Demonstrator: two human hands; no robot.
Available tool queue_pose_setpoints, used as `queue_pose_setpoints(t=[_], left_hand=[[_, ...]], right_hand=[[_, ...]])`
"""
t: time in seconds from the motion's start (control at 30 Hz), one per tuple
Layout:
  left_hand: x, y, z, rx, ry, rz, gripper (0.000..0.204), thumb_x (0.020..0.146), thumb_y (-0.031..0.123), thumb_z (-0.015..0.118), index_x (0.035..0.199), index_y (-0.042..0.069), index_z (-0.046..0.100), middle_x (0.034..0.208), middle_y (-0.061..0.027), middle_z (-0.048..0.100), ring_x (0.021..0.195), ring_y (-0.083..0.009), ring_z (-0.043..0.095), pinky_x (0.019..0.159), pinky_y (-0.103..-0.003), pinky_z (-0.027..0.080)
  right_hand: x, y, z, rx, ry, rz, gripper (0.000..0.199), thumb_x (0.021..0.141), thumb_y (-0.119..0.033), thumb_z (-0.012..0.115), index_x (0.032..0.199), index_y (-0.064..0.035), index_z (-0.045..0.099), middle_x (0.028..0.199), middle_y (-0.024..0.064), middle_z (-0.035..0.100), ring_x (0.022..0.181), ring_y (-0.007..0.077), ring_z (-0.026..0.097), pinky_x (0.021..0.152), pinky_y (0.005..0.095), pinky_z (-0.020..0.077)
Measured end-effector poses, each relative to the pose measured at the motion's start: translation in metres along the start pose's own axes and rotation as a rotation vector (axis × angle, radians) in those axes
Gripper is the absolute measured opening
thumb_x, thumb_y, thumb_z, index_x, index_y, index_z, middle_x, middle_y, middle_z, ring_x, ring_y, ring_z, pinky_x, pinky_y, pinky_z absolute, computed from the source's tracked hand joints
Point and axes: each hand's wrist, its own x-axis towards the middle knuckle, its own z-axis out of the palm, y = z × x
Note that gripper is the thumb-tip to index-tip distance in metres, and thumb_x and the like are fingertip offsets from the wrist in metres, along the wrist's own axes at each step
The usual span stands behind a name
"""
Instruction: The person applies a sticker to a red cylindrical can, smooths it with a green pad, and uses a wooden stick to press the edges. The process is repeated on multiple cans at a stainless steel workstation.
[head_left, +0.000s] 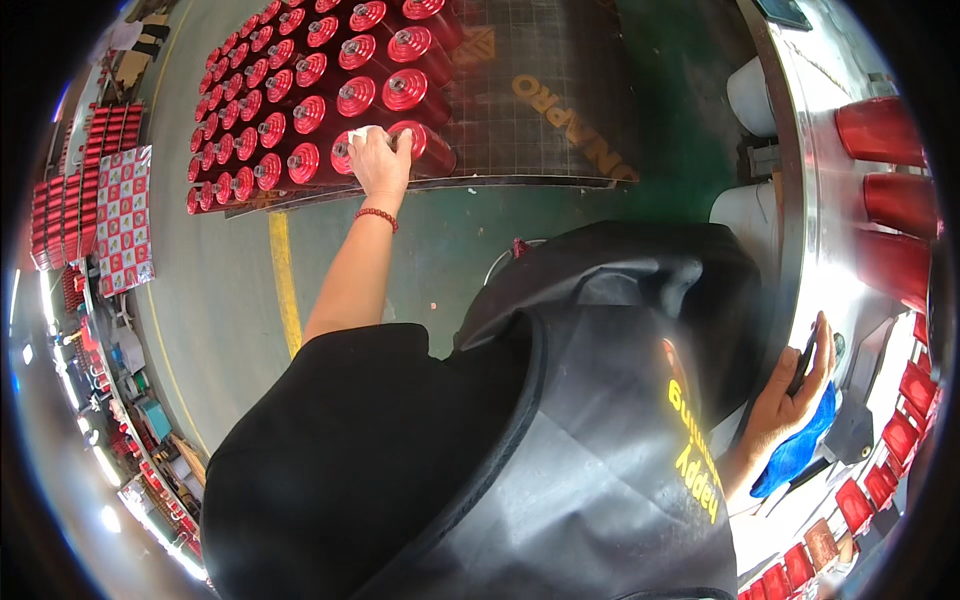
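My left hand (383,165) reaches to the near right corner of a pallet load of red cylinders. Its fingers and thumb close over the ringed top of the corner red cylinder (432,152) and hide the middle of it. A small white scrap (357,134) shows by the fingers. The other cylinders (303,162) stand upright in rows, with stepped tops and small metal stems. At the right, my right hand (795,395) has a narrow dark flat object (803,368) between its thumb and long fingers. Blue cloth (800,450) lies against that hand.
A dark printed board (540,110) bears the cylinders. Along the right runs a metal bench (815,230) with large red cylinders (885,130) lying on it. White buckets (752,100) stand beneath its edge. Stacked red goods (65,215) and a patterned panel (125,220) stand at the left.
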Motion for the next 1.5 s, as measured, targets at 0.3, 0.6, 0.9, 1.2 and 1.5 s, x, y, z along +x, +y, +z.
queue_pose_setpoints(t=[0.3,0.6,0.9,1.2,1.5], left_hand=[[0.013,0.004,-0.012,0.247,-0.123,0.011,0.05,0.086,0.055,0.066,0.097,0.007,0.076,0.113,-0.019,0.066,0.114,-0.0373,0.058,0.094,-0.053,0.048],[0.018,0.165,-0.032,-0.307,0.23,0.634,0.035,0.093,0.035,0.071,0.114,0.008,0.067,0.121,-0.0181,0.067,0.127,-0.0367,0.052,0.111,-0.051,0.036],[-0.096,0.646,-0.194,-1.485,-0.56,1.343,0.043,0.096,0.024,0.072,0.128,-0.001,0.057,0.123,-0.0126,0.066,0.11,-0.0195,0.065,0.096,-0.033,0.052],[-0.102,0.71,-0.155,-1.487,-0.343,1.319,0.025,0.094,0.023,0.073,0.104,0.002,0.065,0.094,-0.0144,0.072,0.085,-0.0233,0.071,0.079,-0.035,0.056],[-0.09,0.674,-0.19,-1.617,-0.61,1.248,0.022,0.106,0.02,0.059,0.114,0.0,0.063,0.11,-0.0073,0.071,0.095,-0.0096,0.063,0.088,-0.026,0.051]], right_hand=[[-0.024,0.008,-0.018,0.002,0.078,0.024,0.038,0.104,-0.022,0.061,0.137,-0.0041,0.061,0.138,0.0134,0.062,0.128,0.0262,0.059,0.1,0.0324,0.0491],[-0.038,-0.004,-0.052,0.242,0.258,0.058,0.032,0.097,-0.001,0.06,0.129,0.0038,0.061,0.133,0.0242,0.062,0.124,0.0385,0.059,0.104,0.0432,0.0462],[-0.079,0.0,-0.101,0.214,0.441,0.257,0.036,0.096,0.003,0.059,0.132,-0.0025,0.062,0.139,0.0205,0.06,0.129,0.0353,0.056,0.109,0.0433,0.0425],[-0.132,0.005,-0.122,0.077,0.597,0.47,0.034,0.097,0.004,0.056,0.131,-0.0004,0.063,0.142,0.0184,0.057,0.128,0.0273,0.056,0.099,0.0321,0.0467],[-0.138,0.034,-0.129,0.044,0.613,0.42,0.035,0.096,0.004,0.059,0.13,-0.0013,0.063,0.14,0.0179,0.058,0.129,0.0304,0.055,0.099,0.0335,0.0468]])
